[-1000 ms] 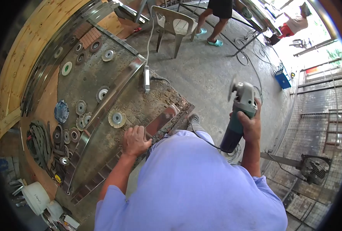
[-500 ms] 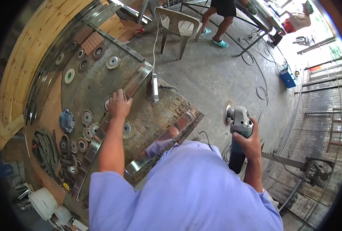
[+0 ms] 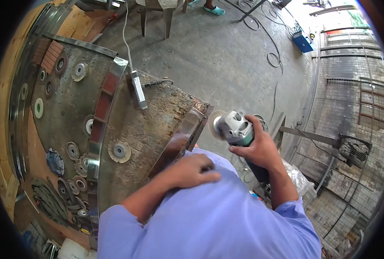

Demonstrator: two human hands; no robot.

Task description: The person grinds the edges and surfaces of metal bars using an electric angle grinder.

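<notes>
My right hand (image 3: 261, 149) is wrapped round an angle grinder (image 3: 237, 127) with a pale disc at its head, held beside the table's right edge. My left hand (image 3: 198, 169) is in front of my chest, against or just above the blue shirt (image 3: 200, 211); its fingers are bent and blurred. Just beyond it, a shiny metal bar (image 3: 177, 140) lies along the near edge of the table. A longer polished metal strip (image 3: 98, 125) runs across the worn tabletop (image 3: 151, 108).
Several grinding discs (image 3: 119, 150) lie about the table's left side. A power strip (image 3: 138, 90) with a plugged-in cable is near the far edge. Beyond are a plastic chair (image 3: 166, 6), a person's foot (image 3: 213, 10), a blue box (image 3: 302, 42), floor cables and a fan (image 3: 354, 151).
My left hand has let go of the long metal strip and moved right to my chest. The grinder in my right hand has come nearer the table. The view has shifted.
</notes>
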